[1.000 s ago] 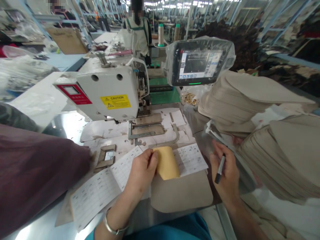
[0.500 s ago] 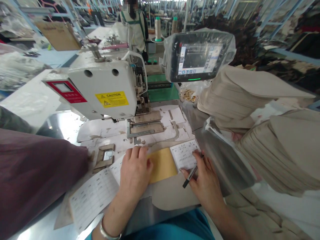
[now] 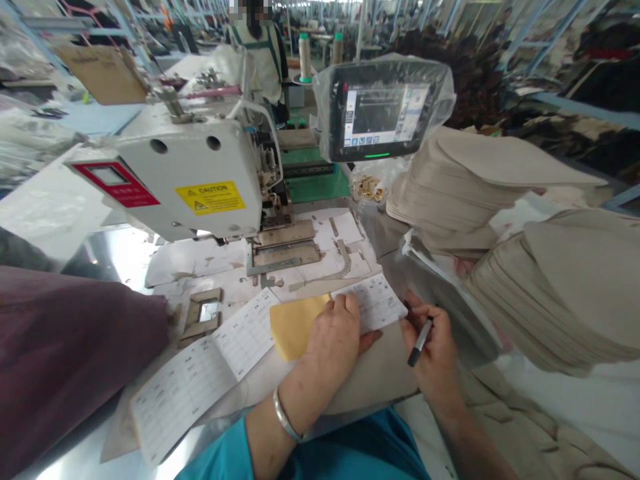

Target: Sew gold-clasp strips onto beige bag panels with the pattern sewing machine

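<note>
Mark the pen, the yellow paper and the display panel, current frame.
Pen (image 3: 421, 342): head view, middle of its barrel.
Yellow paper (image 3: 294, 327): head view, bare face left of the fingers.
Display panel (image 3: 381, 115): head view, middle of the lit screen.

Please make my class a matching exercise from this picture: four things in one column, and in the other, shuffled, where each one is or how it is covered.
Column 1
1. Slim black-and-grey pen
2. Round silver-coloured bracelet
3. Yellow rectangular caution sticker
4. Black-framed display with a lit screen

Column 2
A. Covered in clear plastic
B. On the side of the white machine head
C. In the person's right hand
D. Around the person's left wrist

Right pairs: 1-C, 2-D, 3-B, 4-A
</note>
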`<state>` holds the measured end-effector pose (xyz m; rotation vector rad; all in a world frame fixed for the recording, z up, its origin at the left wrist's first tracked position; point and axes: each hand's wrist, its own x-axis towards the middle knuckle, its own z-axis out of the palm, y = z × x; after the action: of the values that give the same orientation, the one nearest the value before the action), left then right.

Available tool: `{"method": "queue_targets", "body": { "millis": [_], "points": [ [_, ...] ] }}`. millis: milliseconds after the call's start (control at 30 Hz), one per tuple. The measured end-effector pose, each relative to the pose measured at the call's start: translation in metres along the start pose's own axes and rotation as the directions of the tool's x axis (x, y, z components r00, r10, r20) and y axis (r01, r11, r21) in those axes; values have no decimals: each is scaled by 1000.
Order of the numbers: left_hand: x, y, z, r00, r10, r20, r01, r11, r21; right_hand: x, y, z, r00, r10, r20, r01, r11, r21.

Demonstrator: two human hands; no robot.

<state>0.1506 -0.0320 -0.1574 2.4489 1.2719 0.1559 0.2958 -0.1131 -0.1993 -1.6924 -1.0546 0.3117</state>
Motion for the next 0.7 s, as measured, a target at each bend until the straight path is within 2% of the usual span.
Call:
{"method": "queue_targets", "body": {
  "millis": [100, 333, 533, 700],
  "points": [
    [3, -7, 3, 999, 49, -19, -49, 999, 7, 2, 3, -2, 1000, 13, 20, -13, 999, 29],
    [-1, -19, 0, 999, 40, 15, -38, 994, -100, 2, -9, -2, 999, -31, 36, 32, 999, -27],
    [-2, -21, 4, 992, 119, -48, -123, 989, -82, 1, -17, 0, 991, -75, 111, 80, 996, -47],
    [0, -22, 6, 992, 118, -47, -120, 991, -53, 3, -22, 0, 997, -77, 24, 77, 997, 10]
  ]
}}
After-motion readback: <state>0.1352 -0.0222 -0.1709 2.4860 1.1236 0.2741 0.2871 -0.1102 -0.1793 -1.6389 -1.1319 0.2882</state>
